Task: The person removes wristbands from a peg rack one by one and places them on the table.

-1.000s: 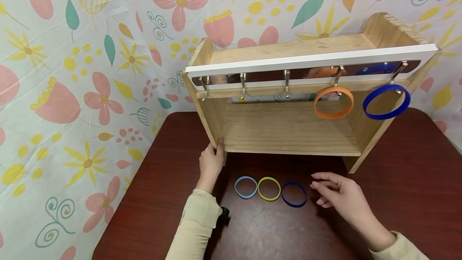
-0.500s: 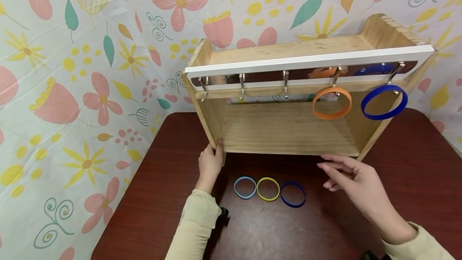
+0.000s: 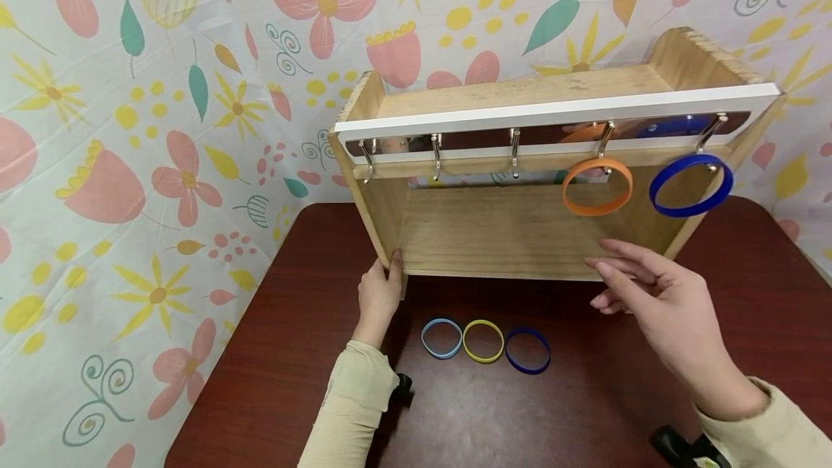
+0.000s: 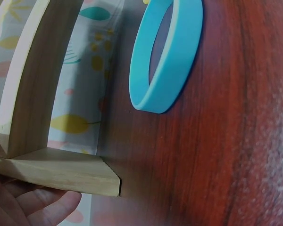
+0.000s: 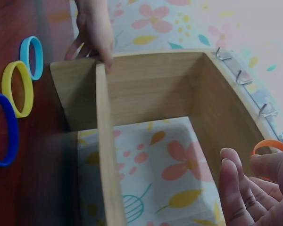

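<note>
My left hand (image 3: 380, 296) grips the lower left side of the wooden rack (image 3: 520, 230); in the left wrist view its fingers (image 4: 56, 207) lie round the board. My right hand (image 3: 676, 309), fingers loosely bent and holding nothing, hovers before the rack's lower right, below the hanging orange band (image 3: 568, 198) and blue band (image 3: 659, 201). These two hang from the two rightmost hooks; the other hooks (image 3: 436, 157) bear no band. On the table lie a light blue band (image 3: 425, 344), a yellow band (image 3: 483, 360) and a dark blue band (image 3: 528, 371) in a row.
The dark red table (image 3: 273, 352) extends round the rack. A floral cloth (image 3: 214, 78) hangs behind it. Black straps (image 3: 682, 448) show near both sleeves, and the rack's white front rail (image 3: 455, 119) carries the hooks.
My right hand has moved up and to the right, from beside the dark blue band to in front of the rack's lower right. My left hand keeps its place; the bands hang and lie as before.
</note>
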Demonstrator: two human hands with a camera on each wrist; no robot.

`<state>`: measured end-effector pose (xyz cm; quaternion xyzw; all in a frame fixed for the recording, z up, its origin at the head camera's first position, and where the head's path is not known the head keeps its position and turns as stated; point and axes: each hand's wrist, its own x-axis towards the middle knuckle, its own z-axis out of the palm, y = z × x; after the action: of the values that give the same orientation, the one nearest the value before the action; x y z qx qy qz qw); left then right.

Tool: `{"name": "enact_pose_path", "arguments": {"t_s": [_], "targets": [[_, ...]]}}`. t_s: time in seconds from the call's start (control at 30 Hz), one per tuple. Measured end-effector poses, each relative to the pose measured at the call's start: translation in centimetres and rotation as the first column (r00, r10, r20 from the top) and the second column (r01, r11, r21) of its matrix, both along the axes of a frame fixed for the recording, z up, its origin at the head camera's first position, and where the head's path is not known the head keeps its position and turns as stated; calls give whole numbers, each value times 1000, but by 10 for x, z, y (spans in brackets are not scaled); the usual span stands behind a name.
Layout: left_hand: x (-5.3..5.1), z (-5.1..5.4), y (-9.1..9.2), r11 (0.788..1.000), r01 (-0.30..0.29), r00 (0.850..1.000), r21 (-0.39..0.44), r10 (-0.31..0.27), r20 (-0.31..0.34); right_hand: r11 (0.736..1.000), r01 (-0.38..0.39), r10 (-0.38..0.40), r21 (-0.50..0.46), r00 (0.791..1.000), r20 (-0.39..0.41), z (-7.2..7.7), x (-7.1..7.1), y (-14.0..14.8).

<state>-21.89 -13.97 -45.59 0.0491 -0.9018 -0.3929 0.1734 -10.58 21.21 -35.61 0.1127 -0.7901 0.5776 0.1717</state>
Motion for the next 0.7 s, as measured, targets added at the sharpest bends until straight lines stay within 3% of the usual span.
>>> {"name": "enact_pose_path", "arguments": {"t_s": [0.13,0.37,0.7], "targets": [[0,0,0,1000,0,1000,-4,0,-3,999,30,-30,-41,1000,-5,8,-3,1],[-1,0,0,1000,9,1000,1,-9,-2,954,-58,45,-294,998,-52,16,-10,0],[-1,-2,-1,1000,6,1000,3,-6,2,926,-113,96,-359,993,-63,24,-15,-4]]}}
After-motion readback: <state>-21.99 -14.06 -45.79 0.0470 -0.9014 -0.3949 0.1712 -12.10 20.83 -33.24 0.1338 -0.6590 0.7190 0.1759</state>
